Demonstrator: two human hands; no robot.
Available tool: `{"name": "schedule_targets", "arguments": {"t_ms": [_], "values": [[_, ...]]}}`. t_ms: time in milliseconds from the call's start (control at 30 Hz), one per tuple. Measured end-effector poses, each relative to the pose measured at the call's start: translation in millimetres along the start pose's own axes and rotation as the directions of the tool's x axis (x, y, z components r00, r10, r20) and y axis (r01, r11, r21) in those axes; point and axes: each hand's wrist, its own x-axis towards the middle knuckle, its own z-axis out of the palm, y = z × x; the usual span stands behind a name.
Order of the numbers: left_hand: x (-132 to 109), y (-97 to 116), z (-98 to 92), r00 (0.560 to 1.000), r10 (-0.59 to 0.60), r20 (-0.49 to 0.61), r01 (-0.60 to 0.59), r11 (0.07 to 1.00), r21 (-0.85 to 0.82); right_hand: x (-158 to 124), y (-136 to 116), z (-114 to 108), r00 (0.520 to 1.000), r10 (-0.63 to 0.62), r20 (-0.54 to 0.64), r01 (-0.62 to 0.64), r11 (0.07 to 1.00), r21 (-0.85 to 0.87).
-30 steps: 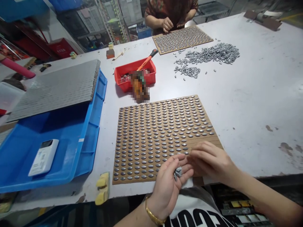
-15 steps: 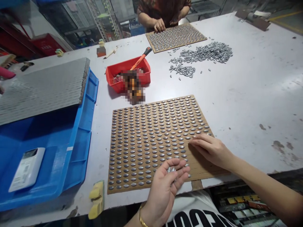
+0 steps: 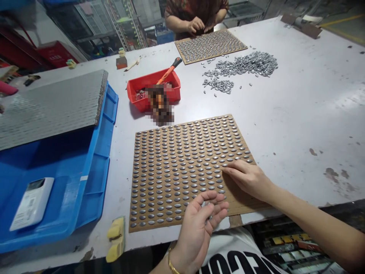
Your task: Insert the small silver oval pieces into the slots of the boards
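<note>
A brown cardboard sheet [image 3: 245,198] lies on the table, covered with rows of small silver oval pieces [image 3: 176,179]; bare cardboard shows at its lower right. My left hand [image 3: 196,224] is cupped palm up over the sheet's near edge, its fingers curled around a few loose silver oval pieces, mostly hidden by the thumb. Beyond it to the right, my right hand [image 3: 249,179] rests over the sheet with thumb and fingertips pinched at the end of a row. Whatever sits between those fingertips is hidden.
A red bin [image 3: 134,91] with an orange-handled tool [image 3: 168,74] stands behind the sheet. Left is a blue crate [image 3: 94,182] holding a white device [image 3: 32,203]. Loose silver pieces [image 3: 251,64] are heaped farther back. A co-worker's hands [image 3: 196,24] are at another filled sheet [image 3: 211,45].
My right hand has shifted slightly left along the sheet, still pinched. The left hand has barely moved, with its fingers a little more closed over the pieces. The co-worker's hands have come closer together.
</note>
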Motion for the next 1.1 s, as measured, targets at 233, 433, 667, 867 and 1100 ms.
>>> {"name": "schedule_targets", "arguments": {"t_ms": [233, 433, 667, 867, 1100], "values": [[-1.8, -0.5, -3.3, 1.0, 0.025, -0.008, -0.025, 1.0, -0.008, 1.3, -1.0, -1.1, 1.0, -0.007, 0.024, 0.008, 0.999, -0.038], [-5.5, 0.1, -4.0, 0.999, 0.034, -0.001, -0.034, 0.999, -0.01, -1.0, 0.1, -0.2, 0.999, 0.017, 0.046, -0.016, 1.0, -0.012], [-5.1, -2.2, -6.3, 0.999, 0.035, 0.011, -0.034, 0.999, -0.018, 1.8, 6.2, -7.2, 0.996, 0.086, -0.024, -0.083, 0.993, 0.088], [-4.6, -4.6, -4.7, 1.0, 0.029, 0.002, -0.028, 0.999, -0.019, 6.0, 11.1, -5.3, 0.999, 0.038, 0.013, -0.036, 0.989, -0.142], [-3.5, -4.4, -4.2, 0.999, 0.03, -0.012, -0.031, 0.999, -0.009, 9.3, 10.8, -6.2, 0.997, -0.022, 0.072, 0.037, 0.977, -0.212]]}}
